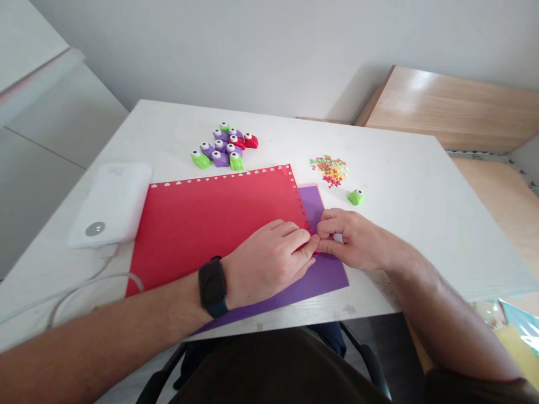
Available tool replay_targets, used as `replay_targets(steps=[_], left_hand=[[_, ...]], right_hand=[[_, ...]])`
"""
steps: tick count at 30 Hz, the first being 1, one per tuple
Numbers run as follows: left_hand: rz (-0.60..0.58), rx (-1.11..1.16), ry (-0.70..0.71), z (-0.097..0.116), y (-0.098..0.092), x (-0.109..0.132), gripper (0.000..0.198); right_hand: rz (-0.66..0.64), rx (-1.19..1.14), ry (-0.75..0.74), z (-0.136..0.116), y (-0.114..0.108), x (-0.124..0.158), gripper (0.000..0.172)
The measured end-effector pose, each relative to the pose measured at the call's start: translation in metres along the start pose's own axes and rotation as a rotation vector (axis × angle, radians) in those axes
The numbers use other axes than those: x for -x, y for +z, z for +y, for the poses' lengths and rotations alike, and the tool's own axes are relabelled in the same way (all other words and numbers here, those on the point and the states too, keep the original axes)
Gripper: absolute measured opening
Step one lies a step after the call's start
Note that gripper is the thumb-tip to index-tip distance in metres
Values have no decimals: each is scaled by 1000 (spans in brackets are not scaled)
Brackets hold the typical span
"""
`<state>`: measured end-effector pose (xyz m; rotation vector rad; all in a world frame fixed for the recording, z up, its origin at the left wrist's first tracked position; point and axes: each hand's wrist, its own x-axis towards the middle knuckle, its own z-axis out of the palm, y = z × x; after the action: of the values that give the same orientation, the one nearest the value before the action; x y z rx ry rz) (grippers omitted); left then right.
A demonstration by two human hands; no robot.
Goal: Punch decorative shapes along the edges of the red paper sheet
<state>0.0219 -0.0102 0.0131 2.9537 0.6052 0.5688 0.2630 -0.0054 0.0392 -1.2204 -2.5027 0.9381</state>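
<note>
My left hand (pixel 265 261), with a black smartwatch (pixel 213 286) on the wrist, lies on a red paper sheet (pixel 206 230). Its fingertips pinch the sheet's right edge, which is punched with small hearts. My right hand (pixel 356 238) meets them there, its fingers and thumb closed on the same edge. A purple paper sheet (pixel 305 289) sticks out beneath the red one. Several craft paper punches (pixel 221 148) in green, purple and red stand in a cluster beyond the paper. One green punch (pixel 356 197) sits near my right hand, beside a pile of tiny colourful paper cutouts (pixel 330 170).
The white table (pixel 379 168) holds a white rounded device (pixel 110 205) with a pale cable (pixel 95 283) at the left. A light wood surface (pixel 455 109) lies beyond the right side. Colourful plastic-wrapped items (pixel 516 331) show at the lower right.
</note>
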Motion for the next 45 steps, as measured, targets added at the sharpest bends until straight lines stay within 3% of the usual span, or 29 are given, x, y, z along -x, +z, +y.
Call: replay_targets(steps=[10,23,33,36,45], left_hand=[[21,-45,21,1,2,-1,20],[18,-10,-14,1,5,0,22],[48,98,-93,-6,7,10,45],[56,112,-132,-9,8,12,41],[55,144,-192,-9,9,15,31]], right_hand=[[-15,22,5,-4,1,-1,37],[-25,31,-15,-2,2,-5,34],[36,-30,-27,-7,-8,2,30],[59,-42,11,-9,-9,4,15],[36,51,0,-5,-10,6,18]])
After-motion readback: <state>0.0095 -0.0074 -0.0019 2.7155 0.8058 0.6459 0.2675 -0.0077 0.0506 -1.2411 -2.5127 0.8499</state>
